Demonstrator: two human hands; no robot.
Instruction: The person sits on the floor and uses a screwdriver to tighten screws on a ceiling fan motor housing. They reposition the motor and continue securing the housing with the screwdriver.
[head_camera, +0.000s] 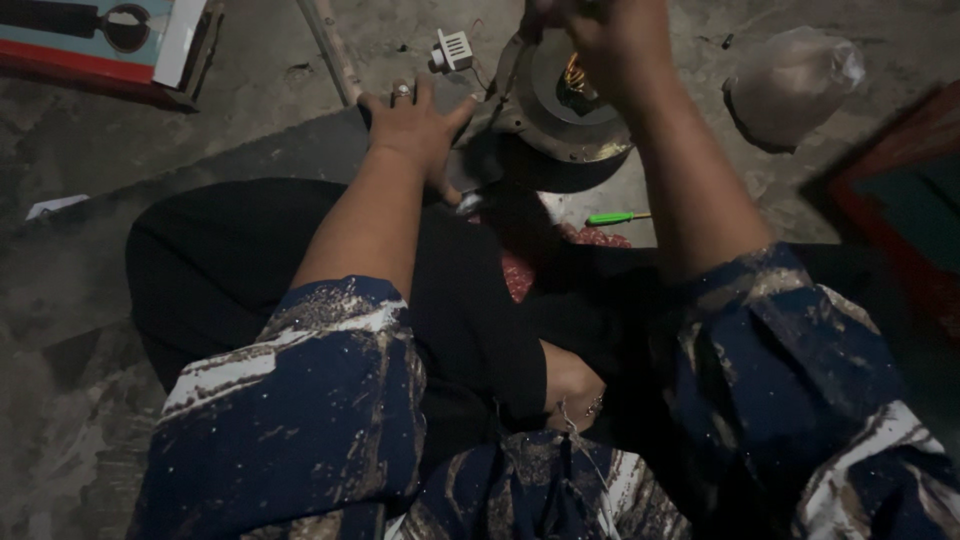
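Observation:
I sit on a concrete floor with a round metal motor housing in front of me; copper windings show inside it. My left hand, a ring on one finger, rests flat with fingers spread just left of the housing, its thumb reaching toward the rim. My right hand is closed over the top of the housing, near the copper coil; what it pinches is hidden. Both arms wear dark blue patterned sleeves.
A green-handled screwdriver lies on the floor below the housing. A small white plastic part sits at the top, a clear plastic bag at the right, a printed cardboard box at the top left, and a red-edged object at the right.

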